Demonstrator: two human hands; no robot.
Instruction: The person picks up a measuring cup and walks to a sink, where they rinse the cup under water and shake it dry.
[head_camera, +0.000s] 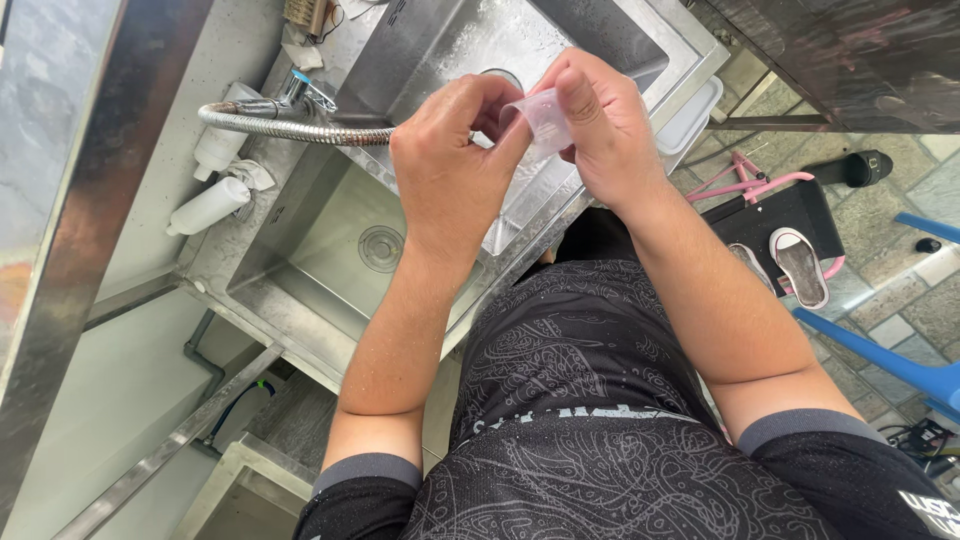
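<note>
A small clear plastic cup (545, 120) is held above the steel sink (300, 290), gripped from both sides: the left hand (450, 165) is closed on its near side, fingers pinched narrowly against the rim, and the right hand (605, 125) is wrapped over its far side, thumb pressed on the wall. The cup is tilted, with its mouth turned toward the left hand.

Two basins are counted in the sink, one directly under the hands and one beyond them, each with a round drain (380, 248). A ribbed metal hose (290, 128) is stretched across the sink's far-left edge toward the cup. Two white bottles (210, 205) are laid on the ledge left of the sink, both cylindrical; no label can be made out on them. A clear rectangular container (690, 115) is set against the sink's right edge.

Right of the sink, on the stone floor, one pair of white-and-pink sandals (800, 265) is placed on a black mat (790, 215); blue plastic furniture legs (880, 360) are seen beyond them. The basin beneath the hands is left open, bounded by raised steel rims.
</note>
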